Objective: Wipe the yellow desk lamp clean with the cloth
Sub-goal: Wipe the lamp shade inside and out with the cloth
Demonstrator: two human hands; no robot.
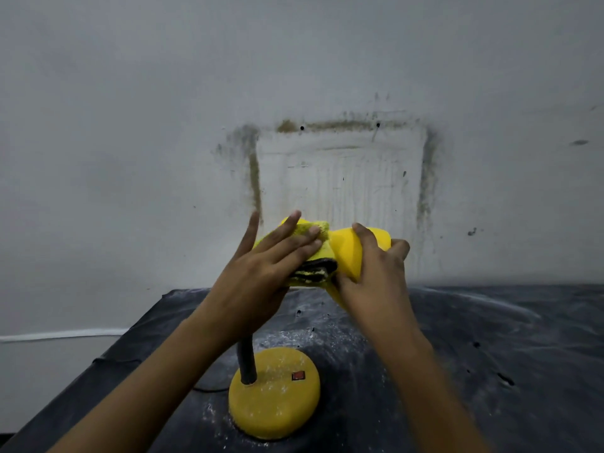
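Yellow desk lamp (274, 392) stands on a dark, dust-streaked table (490, 354), its round base near the front centre with a red switch (298, 375) on top and pale specks across it. Black flexible neck (247, 361) rises from the base's left side and passes behind the left forearm. Lamp shade (351, 253) is held up in front of the wall, tilted sideways. Right hand (376, 273) wraps the shade from the right, fingers curled around it in a firm hold, thumb on the near side. Left hand (261, 266) presses a yellow cloth (310, 256) against the shade's left part; fingers are straight and spread, flat on the cloth, not closed around it. A dark folded edge of cloth shows under the palm. Both hands hide the joint of neck and shade. Thin black cord (209, 389) trails left of the base. Behind: grey wall with a grimy rectangular outline (343, 178); a white strip (65, 333) runs low at left.
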